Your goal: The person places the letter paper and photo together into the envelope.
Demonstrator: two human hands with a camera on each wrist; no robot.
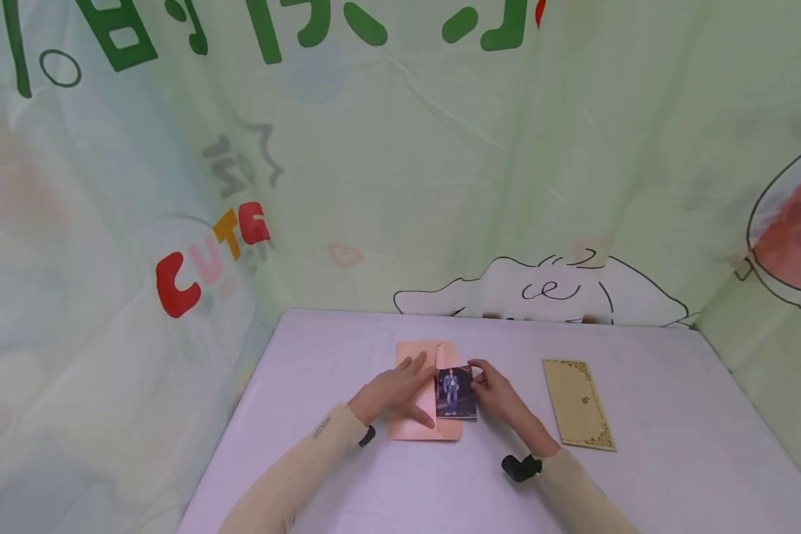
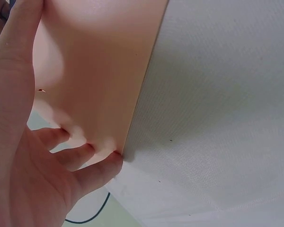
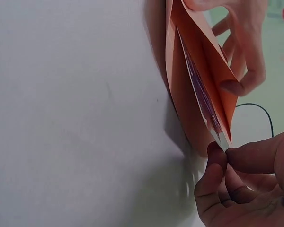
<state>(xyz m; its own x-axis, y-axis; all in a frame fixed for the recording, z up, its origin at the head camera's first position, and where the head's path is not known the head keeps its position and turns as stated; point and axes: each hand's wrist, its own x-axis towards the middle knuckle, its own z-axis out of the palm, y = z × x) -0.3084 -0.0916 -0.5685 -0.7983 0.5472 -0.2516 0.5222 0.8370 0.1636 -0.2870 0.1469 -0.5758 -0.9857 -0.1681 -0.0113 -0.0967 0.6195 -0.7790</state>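
R grip (image 1: 497,393) is pinching photo (image 1: 455,391) sitting partly in pink env. (image 1: 449,430); L grip (image 1: 394,389), w/ fingers apart, is pressing env.

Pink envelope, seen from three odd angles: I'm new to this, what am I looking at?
No machine: a person works bare-handed, wearing a camera on the head and one on each wrist. The wide picture looks down from the head; the two closer ones come from the wrists. On the lilac table are the pink envelope and, to the right, a tan panel with patterned edging. The left hand holds the envelope; the right hand pinches the edge of a photo at the envelope's opening.
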